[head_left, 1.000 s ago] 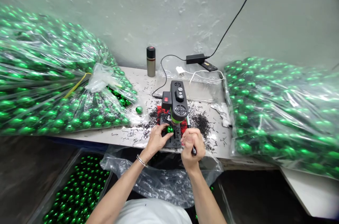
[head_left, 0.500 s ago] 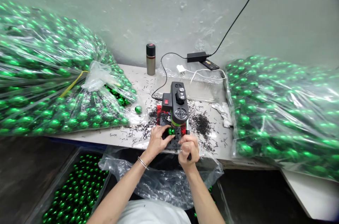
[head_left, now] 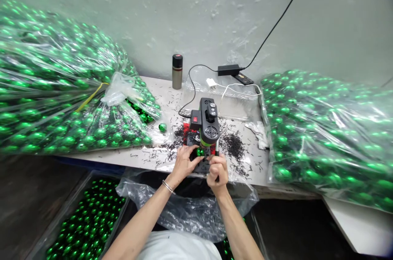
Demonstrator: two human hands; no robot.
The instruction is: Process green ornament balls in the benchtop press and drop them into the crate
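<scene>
A small black bench drill press [head_left: 209,129] with a red switch stands mid-table. Under its head sits a shiny green bauble [head_left: 200,152]. My left hand [head_left: 185,161] pinches the bauble from the left, thumb and fingers around it. My right hand [head_left: 218,172] is closed, with the black lever handle [head_left: 217,152] at the press's right side in its fist. Much of the handle is hidden by the fingers. One loose green bauble [head_left: 162,127] lies to the left of the press.
Clear bags of green baubles lie at left [head_left: 101,129] and right [head_left: 294,137]. Black scraps [head_left: 233,145] litter the table. Behind stand a bottle [head_left: 177,73] and a power adapter [head_left: 229,70] with cables. A bin of baubles [head_left: 89,215] and plastic sheeting [head_left: 184,211] are below the edge.
The view has shifted slightly. Both hands keep their places at the press, the left on the bauble and the right on the handle, whose lower end shows less now.
</scene>
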